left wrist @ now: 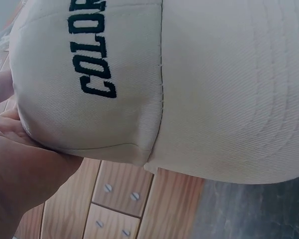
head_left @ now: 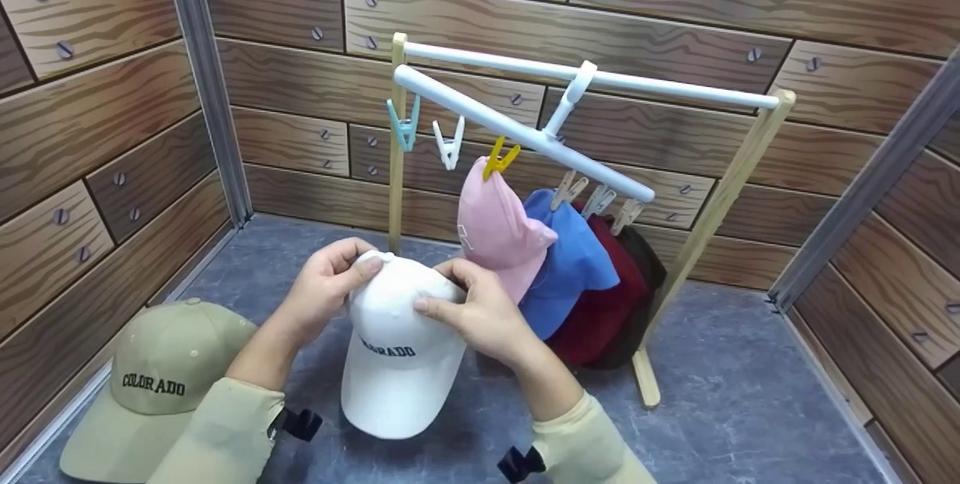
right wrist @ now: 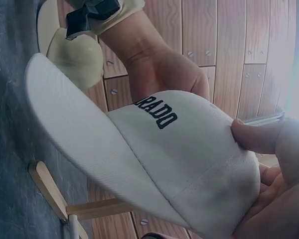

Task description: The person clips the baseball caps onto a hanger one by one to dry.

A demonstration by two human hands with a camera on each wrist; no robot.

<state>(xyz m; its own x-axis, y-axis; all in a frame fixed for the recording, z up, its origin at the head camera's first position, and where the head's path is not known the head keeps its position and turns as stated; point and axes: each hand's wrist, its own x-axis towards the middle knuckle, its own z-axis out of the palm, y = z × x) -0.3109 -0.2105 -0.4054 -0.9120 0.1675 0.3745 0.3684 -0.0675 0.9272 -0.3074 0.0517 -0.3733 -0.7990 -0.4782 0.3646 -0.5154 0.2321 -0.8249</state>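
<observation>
Between both hands hangs a white baseball cap (head_left: pixel 409 386) with dark lettering, its brim pointing down toward the table. My left hand (head_left: pixel 324 285) pinches the crown near the top button; in the left wrist view, fingers lie behind the cap (left wrist: pixel 209 89). On the other side of the crown, my right hand (head_left: pixel 487 315) grips the fabric, thumb in front and the other fingers behind, as the right wrist view shows on the cap (right wrist: pixel 199 159). Beyond the hands, a light blue hanger bar (head_left: pixel 480 115) carries clothespins, including a teal one (head_left: pixel 405 127) and a white one (head_left: pixel 449 145), both holding nothing.
A khaki COLORADO cap (head_left: pixel 154 356) lies at the left. From the hanger hang a pink cap (head_left: pixel 495 221), a blue cap (head_left: pixel 566 259), a maroon cap (head_left: pixel 611 311) and a dark cap (head_left: pixel 651 266). A wooden rack (head_left: pixel 705 221) stands on the grey table, with wood-patterned walls around.
</observation>
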